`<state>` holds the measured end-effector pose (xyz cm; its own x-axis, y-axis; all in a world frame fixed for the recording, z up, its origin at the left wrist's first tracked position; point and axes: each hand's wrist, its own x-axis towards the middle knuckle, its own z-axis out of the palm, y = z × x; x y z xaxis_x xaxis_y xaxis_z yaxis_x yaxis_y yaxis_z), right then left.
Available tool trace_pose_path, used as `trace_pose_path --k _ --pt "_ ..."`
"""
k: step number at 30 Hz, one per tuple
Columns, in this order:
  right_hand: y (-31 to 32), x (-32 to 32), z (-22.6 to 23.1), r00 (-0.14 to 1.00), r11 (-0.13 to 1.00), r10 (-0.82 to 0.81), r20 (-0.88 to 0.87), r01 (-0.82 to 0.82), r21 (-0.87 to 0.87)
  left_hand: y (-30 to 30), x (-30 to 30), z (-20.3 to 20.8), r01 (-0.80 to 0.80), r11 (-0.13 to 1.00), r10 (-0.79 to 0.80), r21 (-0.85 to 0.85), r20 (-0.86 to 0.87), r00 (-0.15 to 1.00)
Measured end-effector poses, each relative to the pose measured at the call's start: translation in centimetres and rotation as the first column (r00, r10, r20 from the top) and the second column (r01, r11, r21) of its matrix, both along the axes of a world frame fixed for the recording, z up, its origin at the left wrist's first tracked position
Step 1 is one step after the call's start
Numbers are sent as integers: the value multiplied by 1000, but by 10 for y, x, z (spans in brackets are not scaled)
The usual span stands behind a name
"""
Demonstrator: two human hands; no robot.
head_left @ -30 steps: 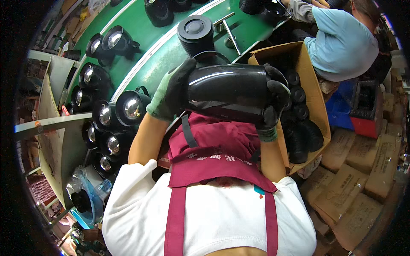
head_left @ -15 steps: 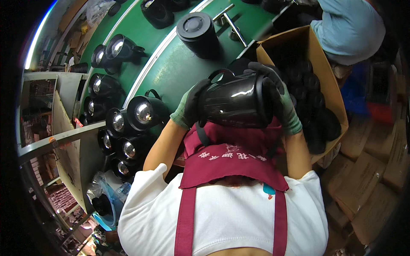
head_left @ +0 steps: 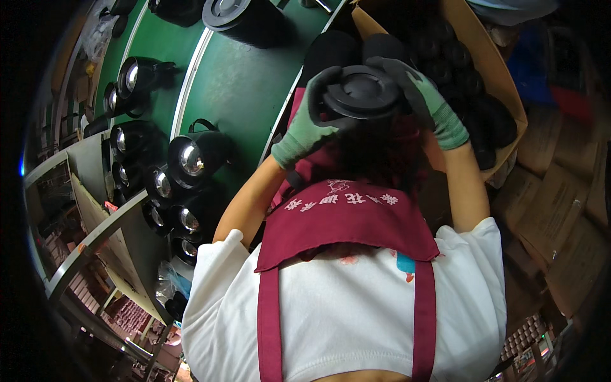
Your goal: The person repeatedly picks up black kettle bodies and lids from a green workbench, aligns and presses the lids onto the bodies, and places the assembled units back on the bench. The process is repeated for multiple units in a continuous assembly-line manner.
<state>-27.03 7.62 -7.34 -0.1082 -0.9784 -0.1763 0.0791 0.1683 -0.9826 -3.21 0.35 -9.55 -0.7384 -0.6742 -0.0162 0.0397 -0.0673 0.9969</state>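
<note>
- Head view: holding a round black piece [head_left: 361, 94] between left grip [head_left: 314, 109] and right grip [head_left: 417, 90], fingers curled around opposite sides of its rim.
- Held beyond the bib of a maroon apron [head_left: 347, 232], between green bench [head_left: 232, 92] and open carton [head_left: 495, 70].
- Looks stiff, probably light, perhaps smooth plastic; best taken by opposite edges.
- Can see white characters on the apron, blurred print on brown packages [head_left: 560, 204]; can find no legible mark on the piece.
</note>
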Motion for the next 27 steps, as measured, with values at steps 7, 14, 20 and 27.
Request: trace_pose_path --k 7,14,20,27 --pt "-1 15 -57 979 919 -105 -173 29 -394 -10 0 -15 -49 928 55 -368 7 998" --pt "27 28 -126 554 842 -484 -677 85 -533 0 -5 -28 -183 836 168 -518 -76 983" --pt "-41 58 52 996 887 -72 -50 41 -460 -32 36 67 -349 743 183 -571 -328 927" --pt "-128 104 86 858 753 360 -367 -499 -428 -115 129 125 -531 614 740 584 -191 645"
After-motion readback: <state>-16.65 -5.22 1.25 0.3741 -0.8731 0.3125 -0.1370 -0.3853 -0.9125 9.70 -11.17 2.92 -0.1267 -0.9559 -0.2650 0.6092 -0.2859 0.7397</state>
